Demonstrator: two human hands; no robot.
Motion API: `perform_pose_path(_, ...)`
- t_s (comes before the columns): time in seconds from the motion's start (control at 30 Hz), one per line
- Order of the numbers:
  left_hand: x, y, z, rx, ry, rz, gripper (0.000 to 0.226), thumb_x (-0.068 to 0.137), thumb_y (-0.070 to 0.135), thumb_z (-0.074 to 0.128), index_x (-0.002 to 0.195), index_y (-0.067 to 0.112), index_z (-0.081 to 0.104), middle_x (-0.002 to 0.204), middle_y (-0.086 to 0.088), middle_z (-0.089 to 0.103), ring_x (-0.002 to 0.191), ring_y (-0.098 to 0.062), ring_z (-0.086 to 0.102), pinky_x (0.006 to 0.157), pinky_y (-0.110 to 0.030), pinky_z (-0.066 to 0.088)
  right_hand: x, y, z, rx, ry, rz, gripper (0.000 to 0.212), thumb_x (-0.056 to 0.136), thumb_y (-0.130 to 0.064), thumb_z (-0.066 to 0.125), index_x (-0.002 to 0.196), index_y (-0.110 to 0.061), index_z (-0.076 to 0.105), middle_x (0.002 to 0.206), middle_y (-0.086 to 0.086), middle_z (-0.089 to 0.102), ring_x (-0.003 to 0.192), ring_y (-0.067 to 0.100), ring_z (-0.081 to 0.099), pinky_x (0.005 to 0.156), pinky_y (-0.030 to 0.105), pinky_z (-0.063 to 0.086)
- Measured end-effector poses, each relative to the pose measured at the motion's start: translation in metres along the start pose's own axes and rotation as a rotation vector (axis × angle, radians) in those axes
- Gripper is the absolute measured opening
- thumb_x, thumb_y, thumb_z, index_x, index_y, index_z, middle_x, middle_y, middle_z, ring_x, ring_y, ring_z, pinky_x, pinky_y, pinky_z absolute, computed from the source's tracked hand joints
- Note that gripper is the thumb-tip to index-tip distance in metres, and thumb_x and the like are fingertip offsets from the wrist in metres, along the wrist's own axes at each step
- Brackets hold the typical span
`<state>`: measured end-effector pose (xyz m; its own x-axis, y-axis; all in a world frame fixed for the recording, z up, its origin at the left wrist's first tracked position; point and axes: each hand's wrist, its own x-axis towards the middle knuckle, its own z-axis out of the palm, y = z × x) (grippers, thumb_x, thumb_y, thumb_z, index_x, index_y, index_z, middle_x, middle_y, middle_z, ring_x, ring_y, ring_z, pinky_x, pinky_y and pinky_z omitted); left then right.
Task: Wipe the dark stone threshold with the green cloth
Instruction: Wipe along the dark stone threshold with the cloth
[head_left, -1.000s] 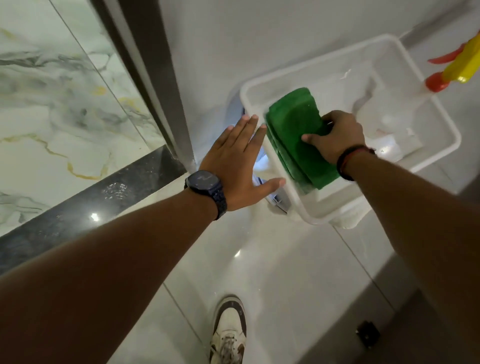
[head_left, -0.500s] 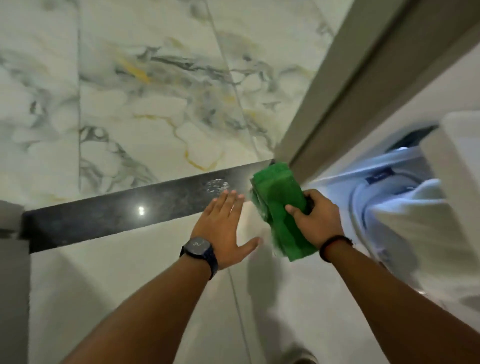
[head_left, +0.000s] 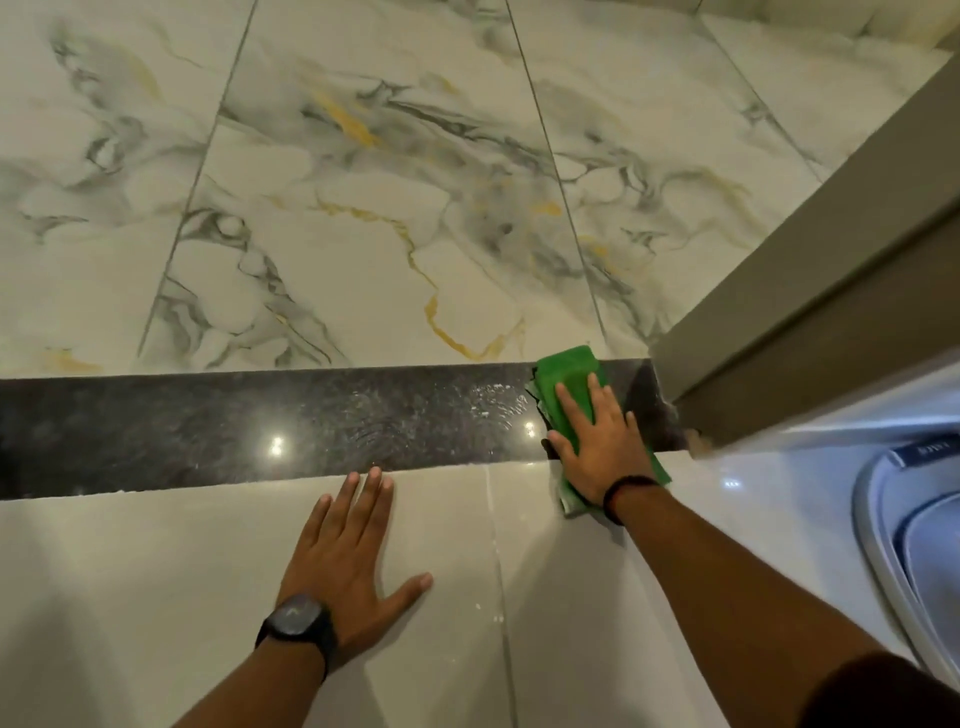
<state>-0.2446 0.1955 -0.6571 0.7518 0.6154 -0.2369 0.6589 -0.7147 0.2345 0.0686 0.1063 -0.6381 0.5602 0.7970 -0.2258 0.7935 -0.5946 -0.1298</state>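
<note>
The cloth (head_left: 569, 382) has come down from mid-air onto the threshold (head_left: 260, 426), and the left hand (head_left: 345, 556) has dropped flat on the pale floor (head_left: 156, 597), fingers (head_left: 371, 493) slightly spread. The right hand (head_left: 597, 447) presses the folded cloth at the strip's right end beside the door frame (head_left: 805, 312), fingers extended flat. The cloth looks soft, light, probably damp; palm pressure suits it. The stone looks wet and slippery. The tub (head_left: 909, 519) at right shows no contents.

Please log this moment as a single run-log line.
right hand flat on green cloth | cloth at threshold right end | left hand braced on floor tile
</note>
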Motion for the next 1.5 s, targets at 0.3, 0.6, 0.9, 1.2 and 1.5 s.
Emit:
perform_pose_path(0.3,0.004,-0.005,0.008,-0.002,-0.003,0.034,0.098,0.081,0.075,0.034,0.153,0.013,0.011,0.161,-0.006,0.012,0.148,-0.026,0.008,0.115,-0.051,0.012,0.030,-0.069,0.029,-0.010,0.128,0.015,0.057,0.096,-0.046,0.016,0.149,-0.029,0.008,0.159,0.010,0.002,0.146,0.028,0.002,0.117,0.048,0.005)
perform_pose_path(0.6,0.006,-0.009,0.008,-0.012,-0.022,0.039,0.096,0.081,0.073,0.036,0.153,0.015,0.010,0.162,-0.005,0.011,0.148,-0.025,0.006,0.115,-0.050,0.012,-0.009,-0.048,0.037,-0.015,0.060,-0.350,0.053,0.095,-0.045,0.028,0.146,-0.034,0.022,0.157,0.003,0.022,0.144,0.021,0.016,0.117,0.046,0.014)
perform_pose_path(0.9,0.007,-0.008,0.011,-0.024,0.025,0.046,0.096,0.081,0.071,0.038,0.153,0.014,0.009,0.162,-0.005,0.010,0.148,-0.026,0.006,0.115,-0.051,0.013,0.030,-0.024,0.030,-0.032,0.177,0.128,0.054,0.096,-0.039,0.024,0.148,-0.025,0.020,0.158,0.010,0.016,0.144,0.029,0.014,0.116,0.050,0.014)
perform_pose_path(1.2,0.006,-0.009,0.006,-0.011,-0.021,0.033,0.095,0.082,0.071,0.035,0.153,0.013,0.008,0.162,-0.006,0.008,0.148,-0.025,0.004,0.115,-0.050,0.012,0.020,-0.132,0.039,-0.021,0.056,-0.274,0.055,0.095,-0.036,0.027,0.148,-0.026,0.017,0.159,0.008,0.013,0.145,0.026,0.009,0.116,0.044,0.003)
perform_pose_path(1.5,-0.002,-0.039,0.004,-0.003,0.019,-0.022,0.091,0.084,0.071,0.029,0.153,0.016,0.006,0.161,-0.006,0.010,0.148,-0.024,0.004,0.116,-0.049,0.012,-0.019,-0.042,0.033,-0.021,0.056,-0.241,0.054,0.094,-0.041,0.028,0.146,-0.031,0.024,0.155,0.003,0.023,0.143,0.024,0.021,0.115,0.044,0.011)
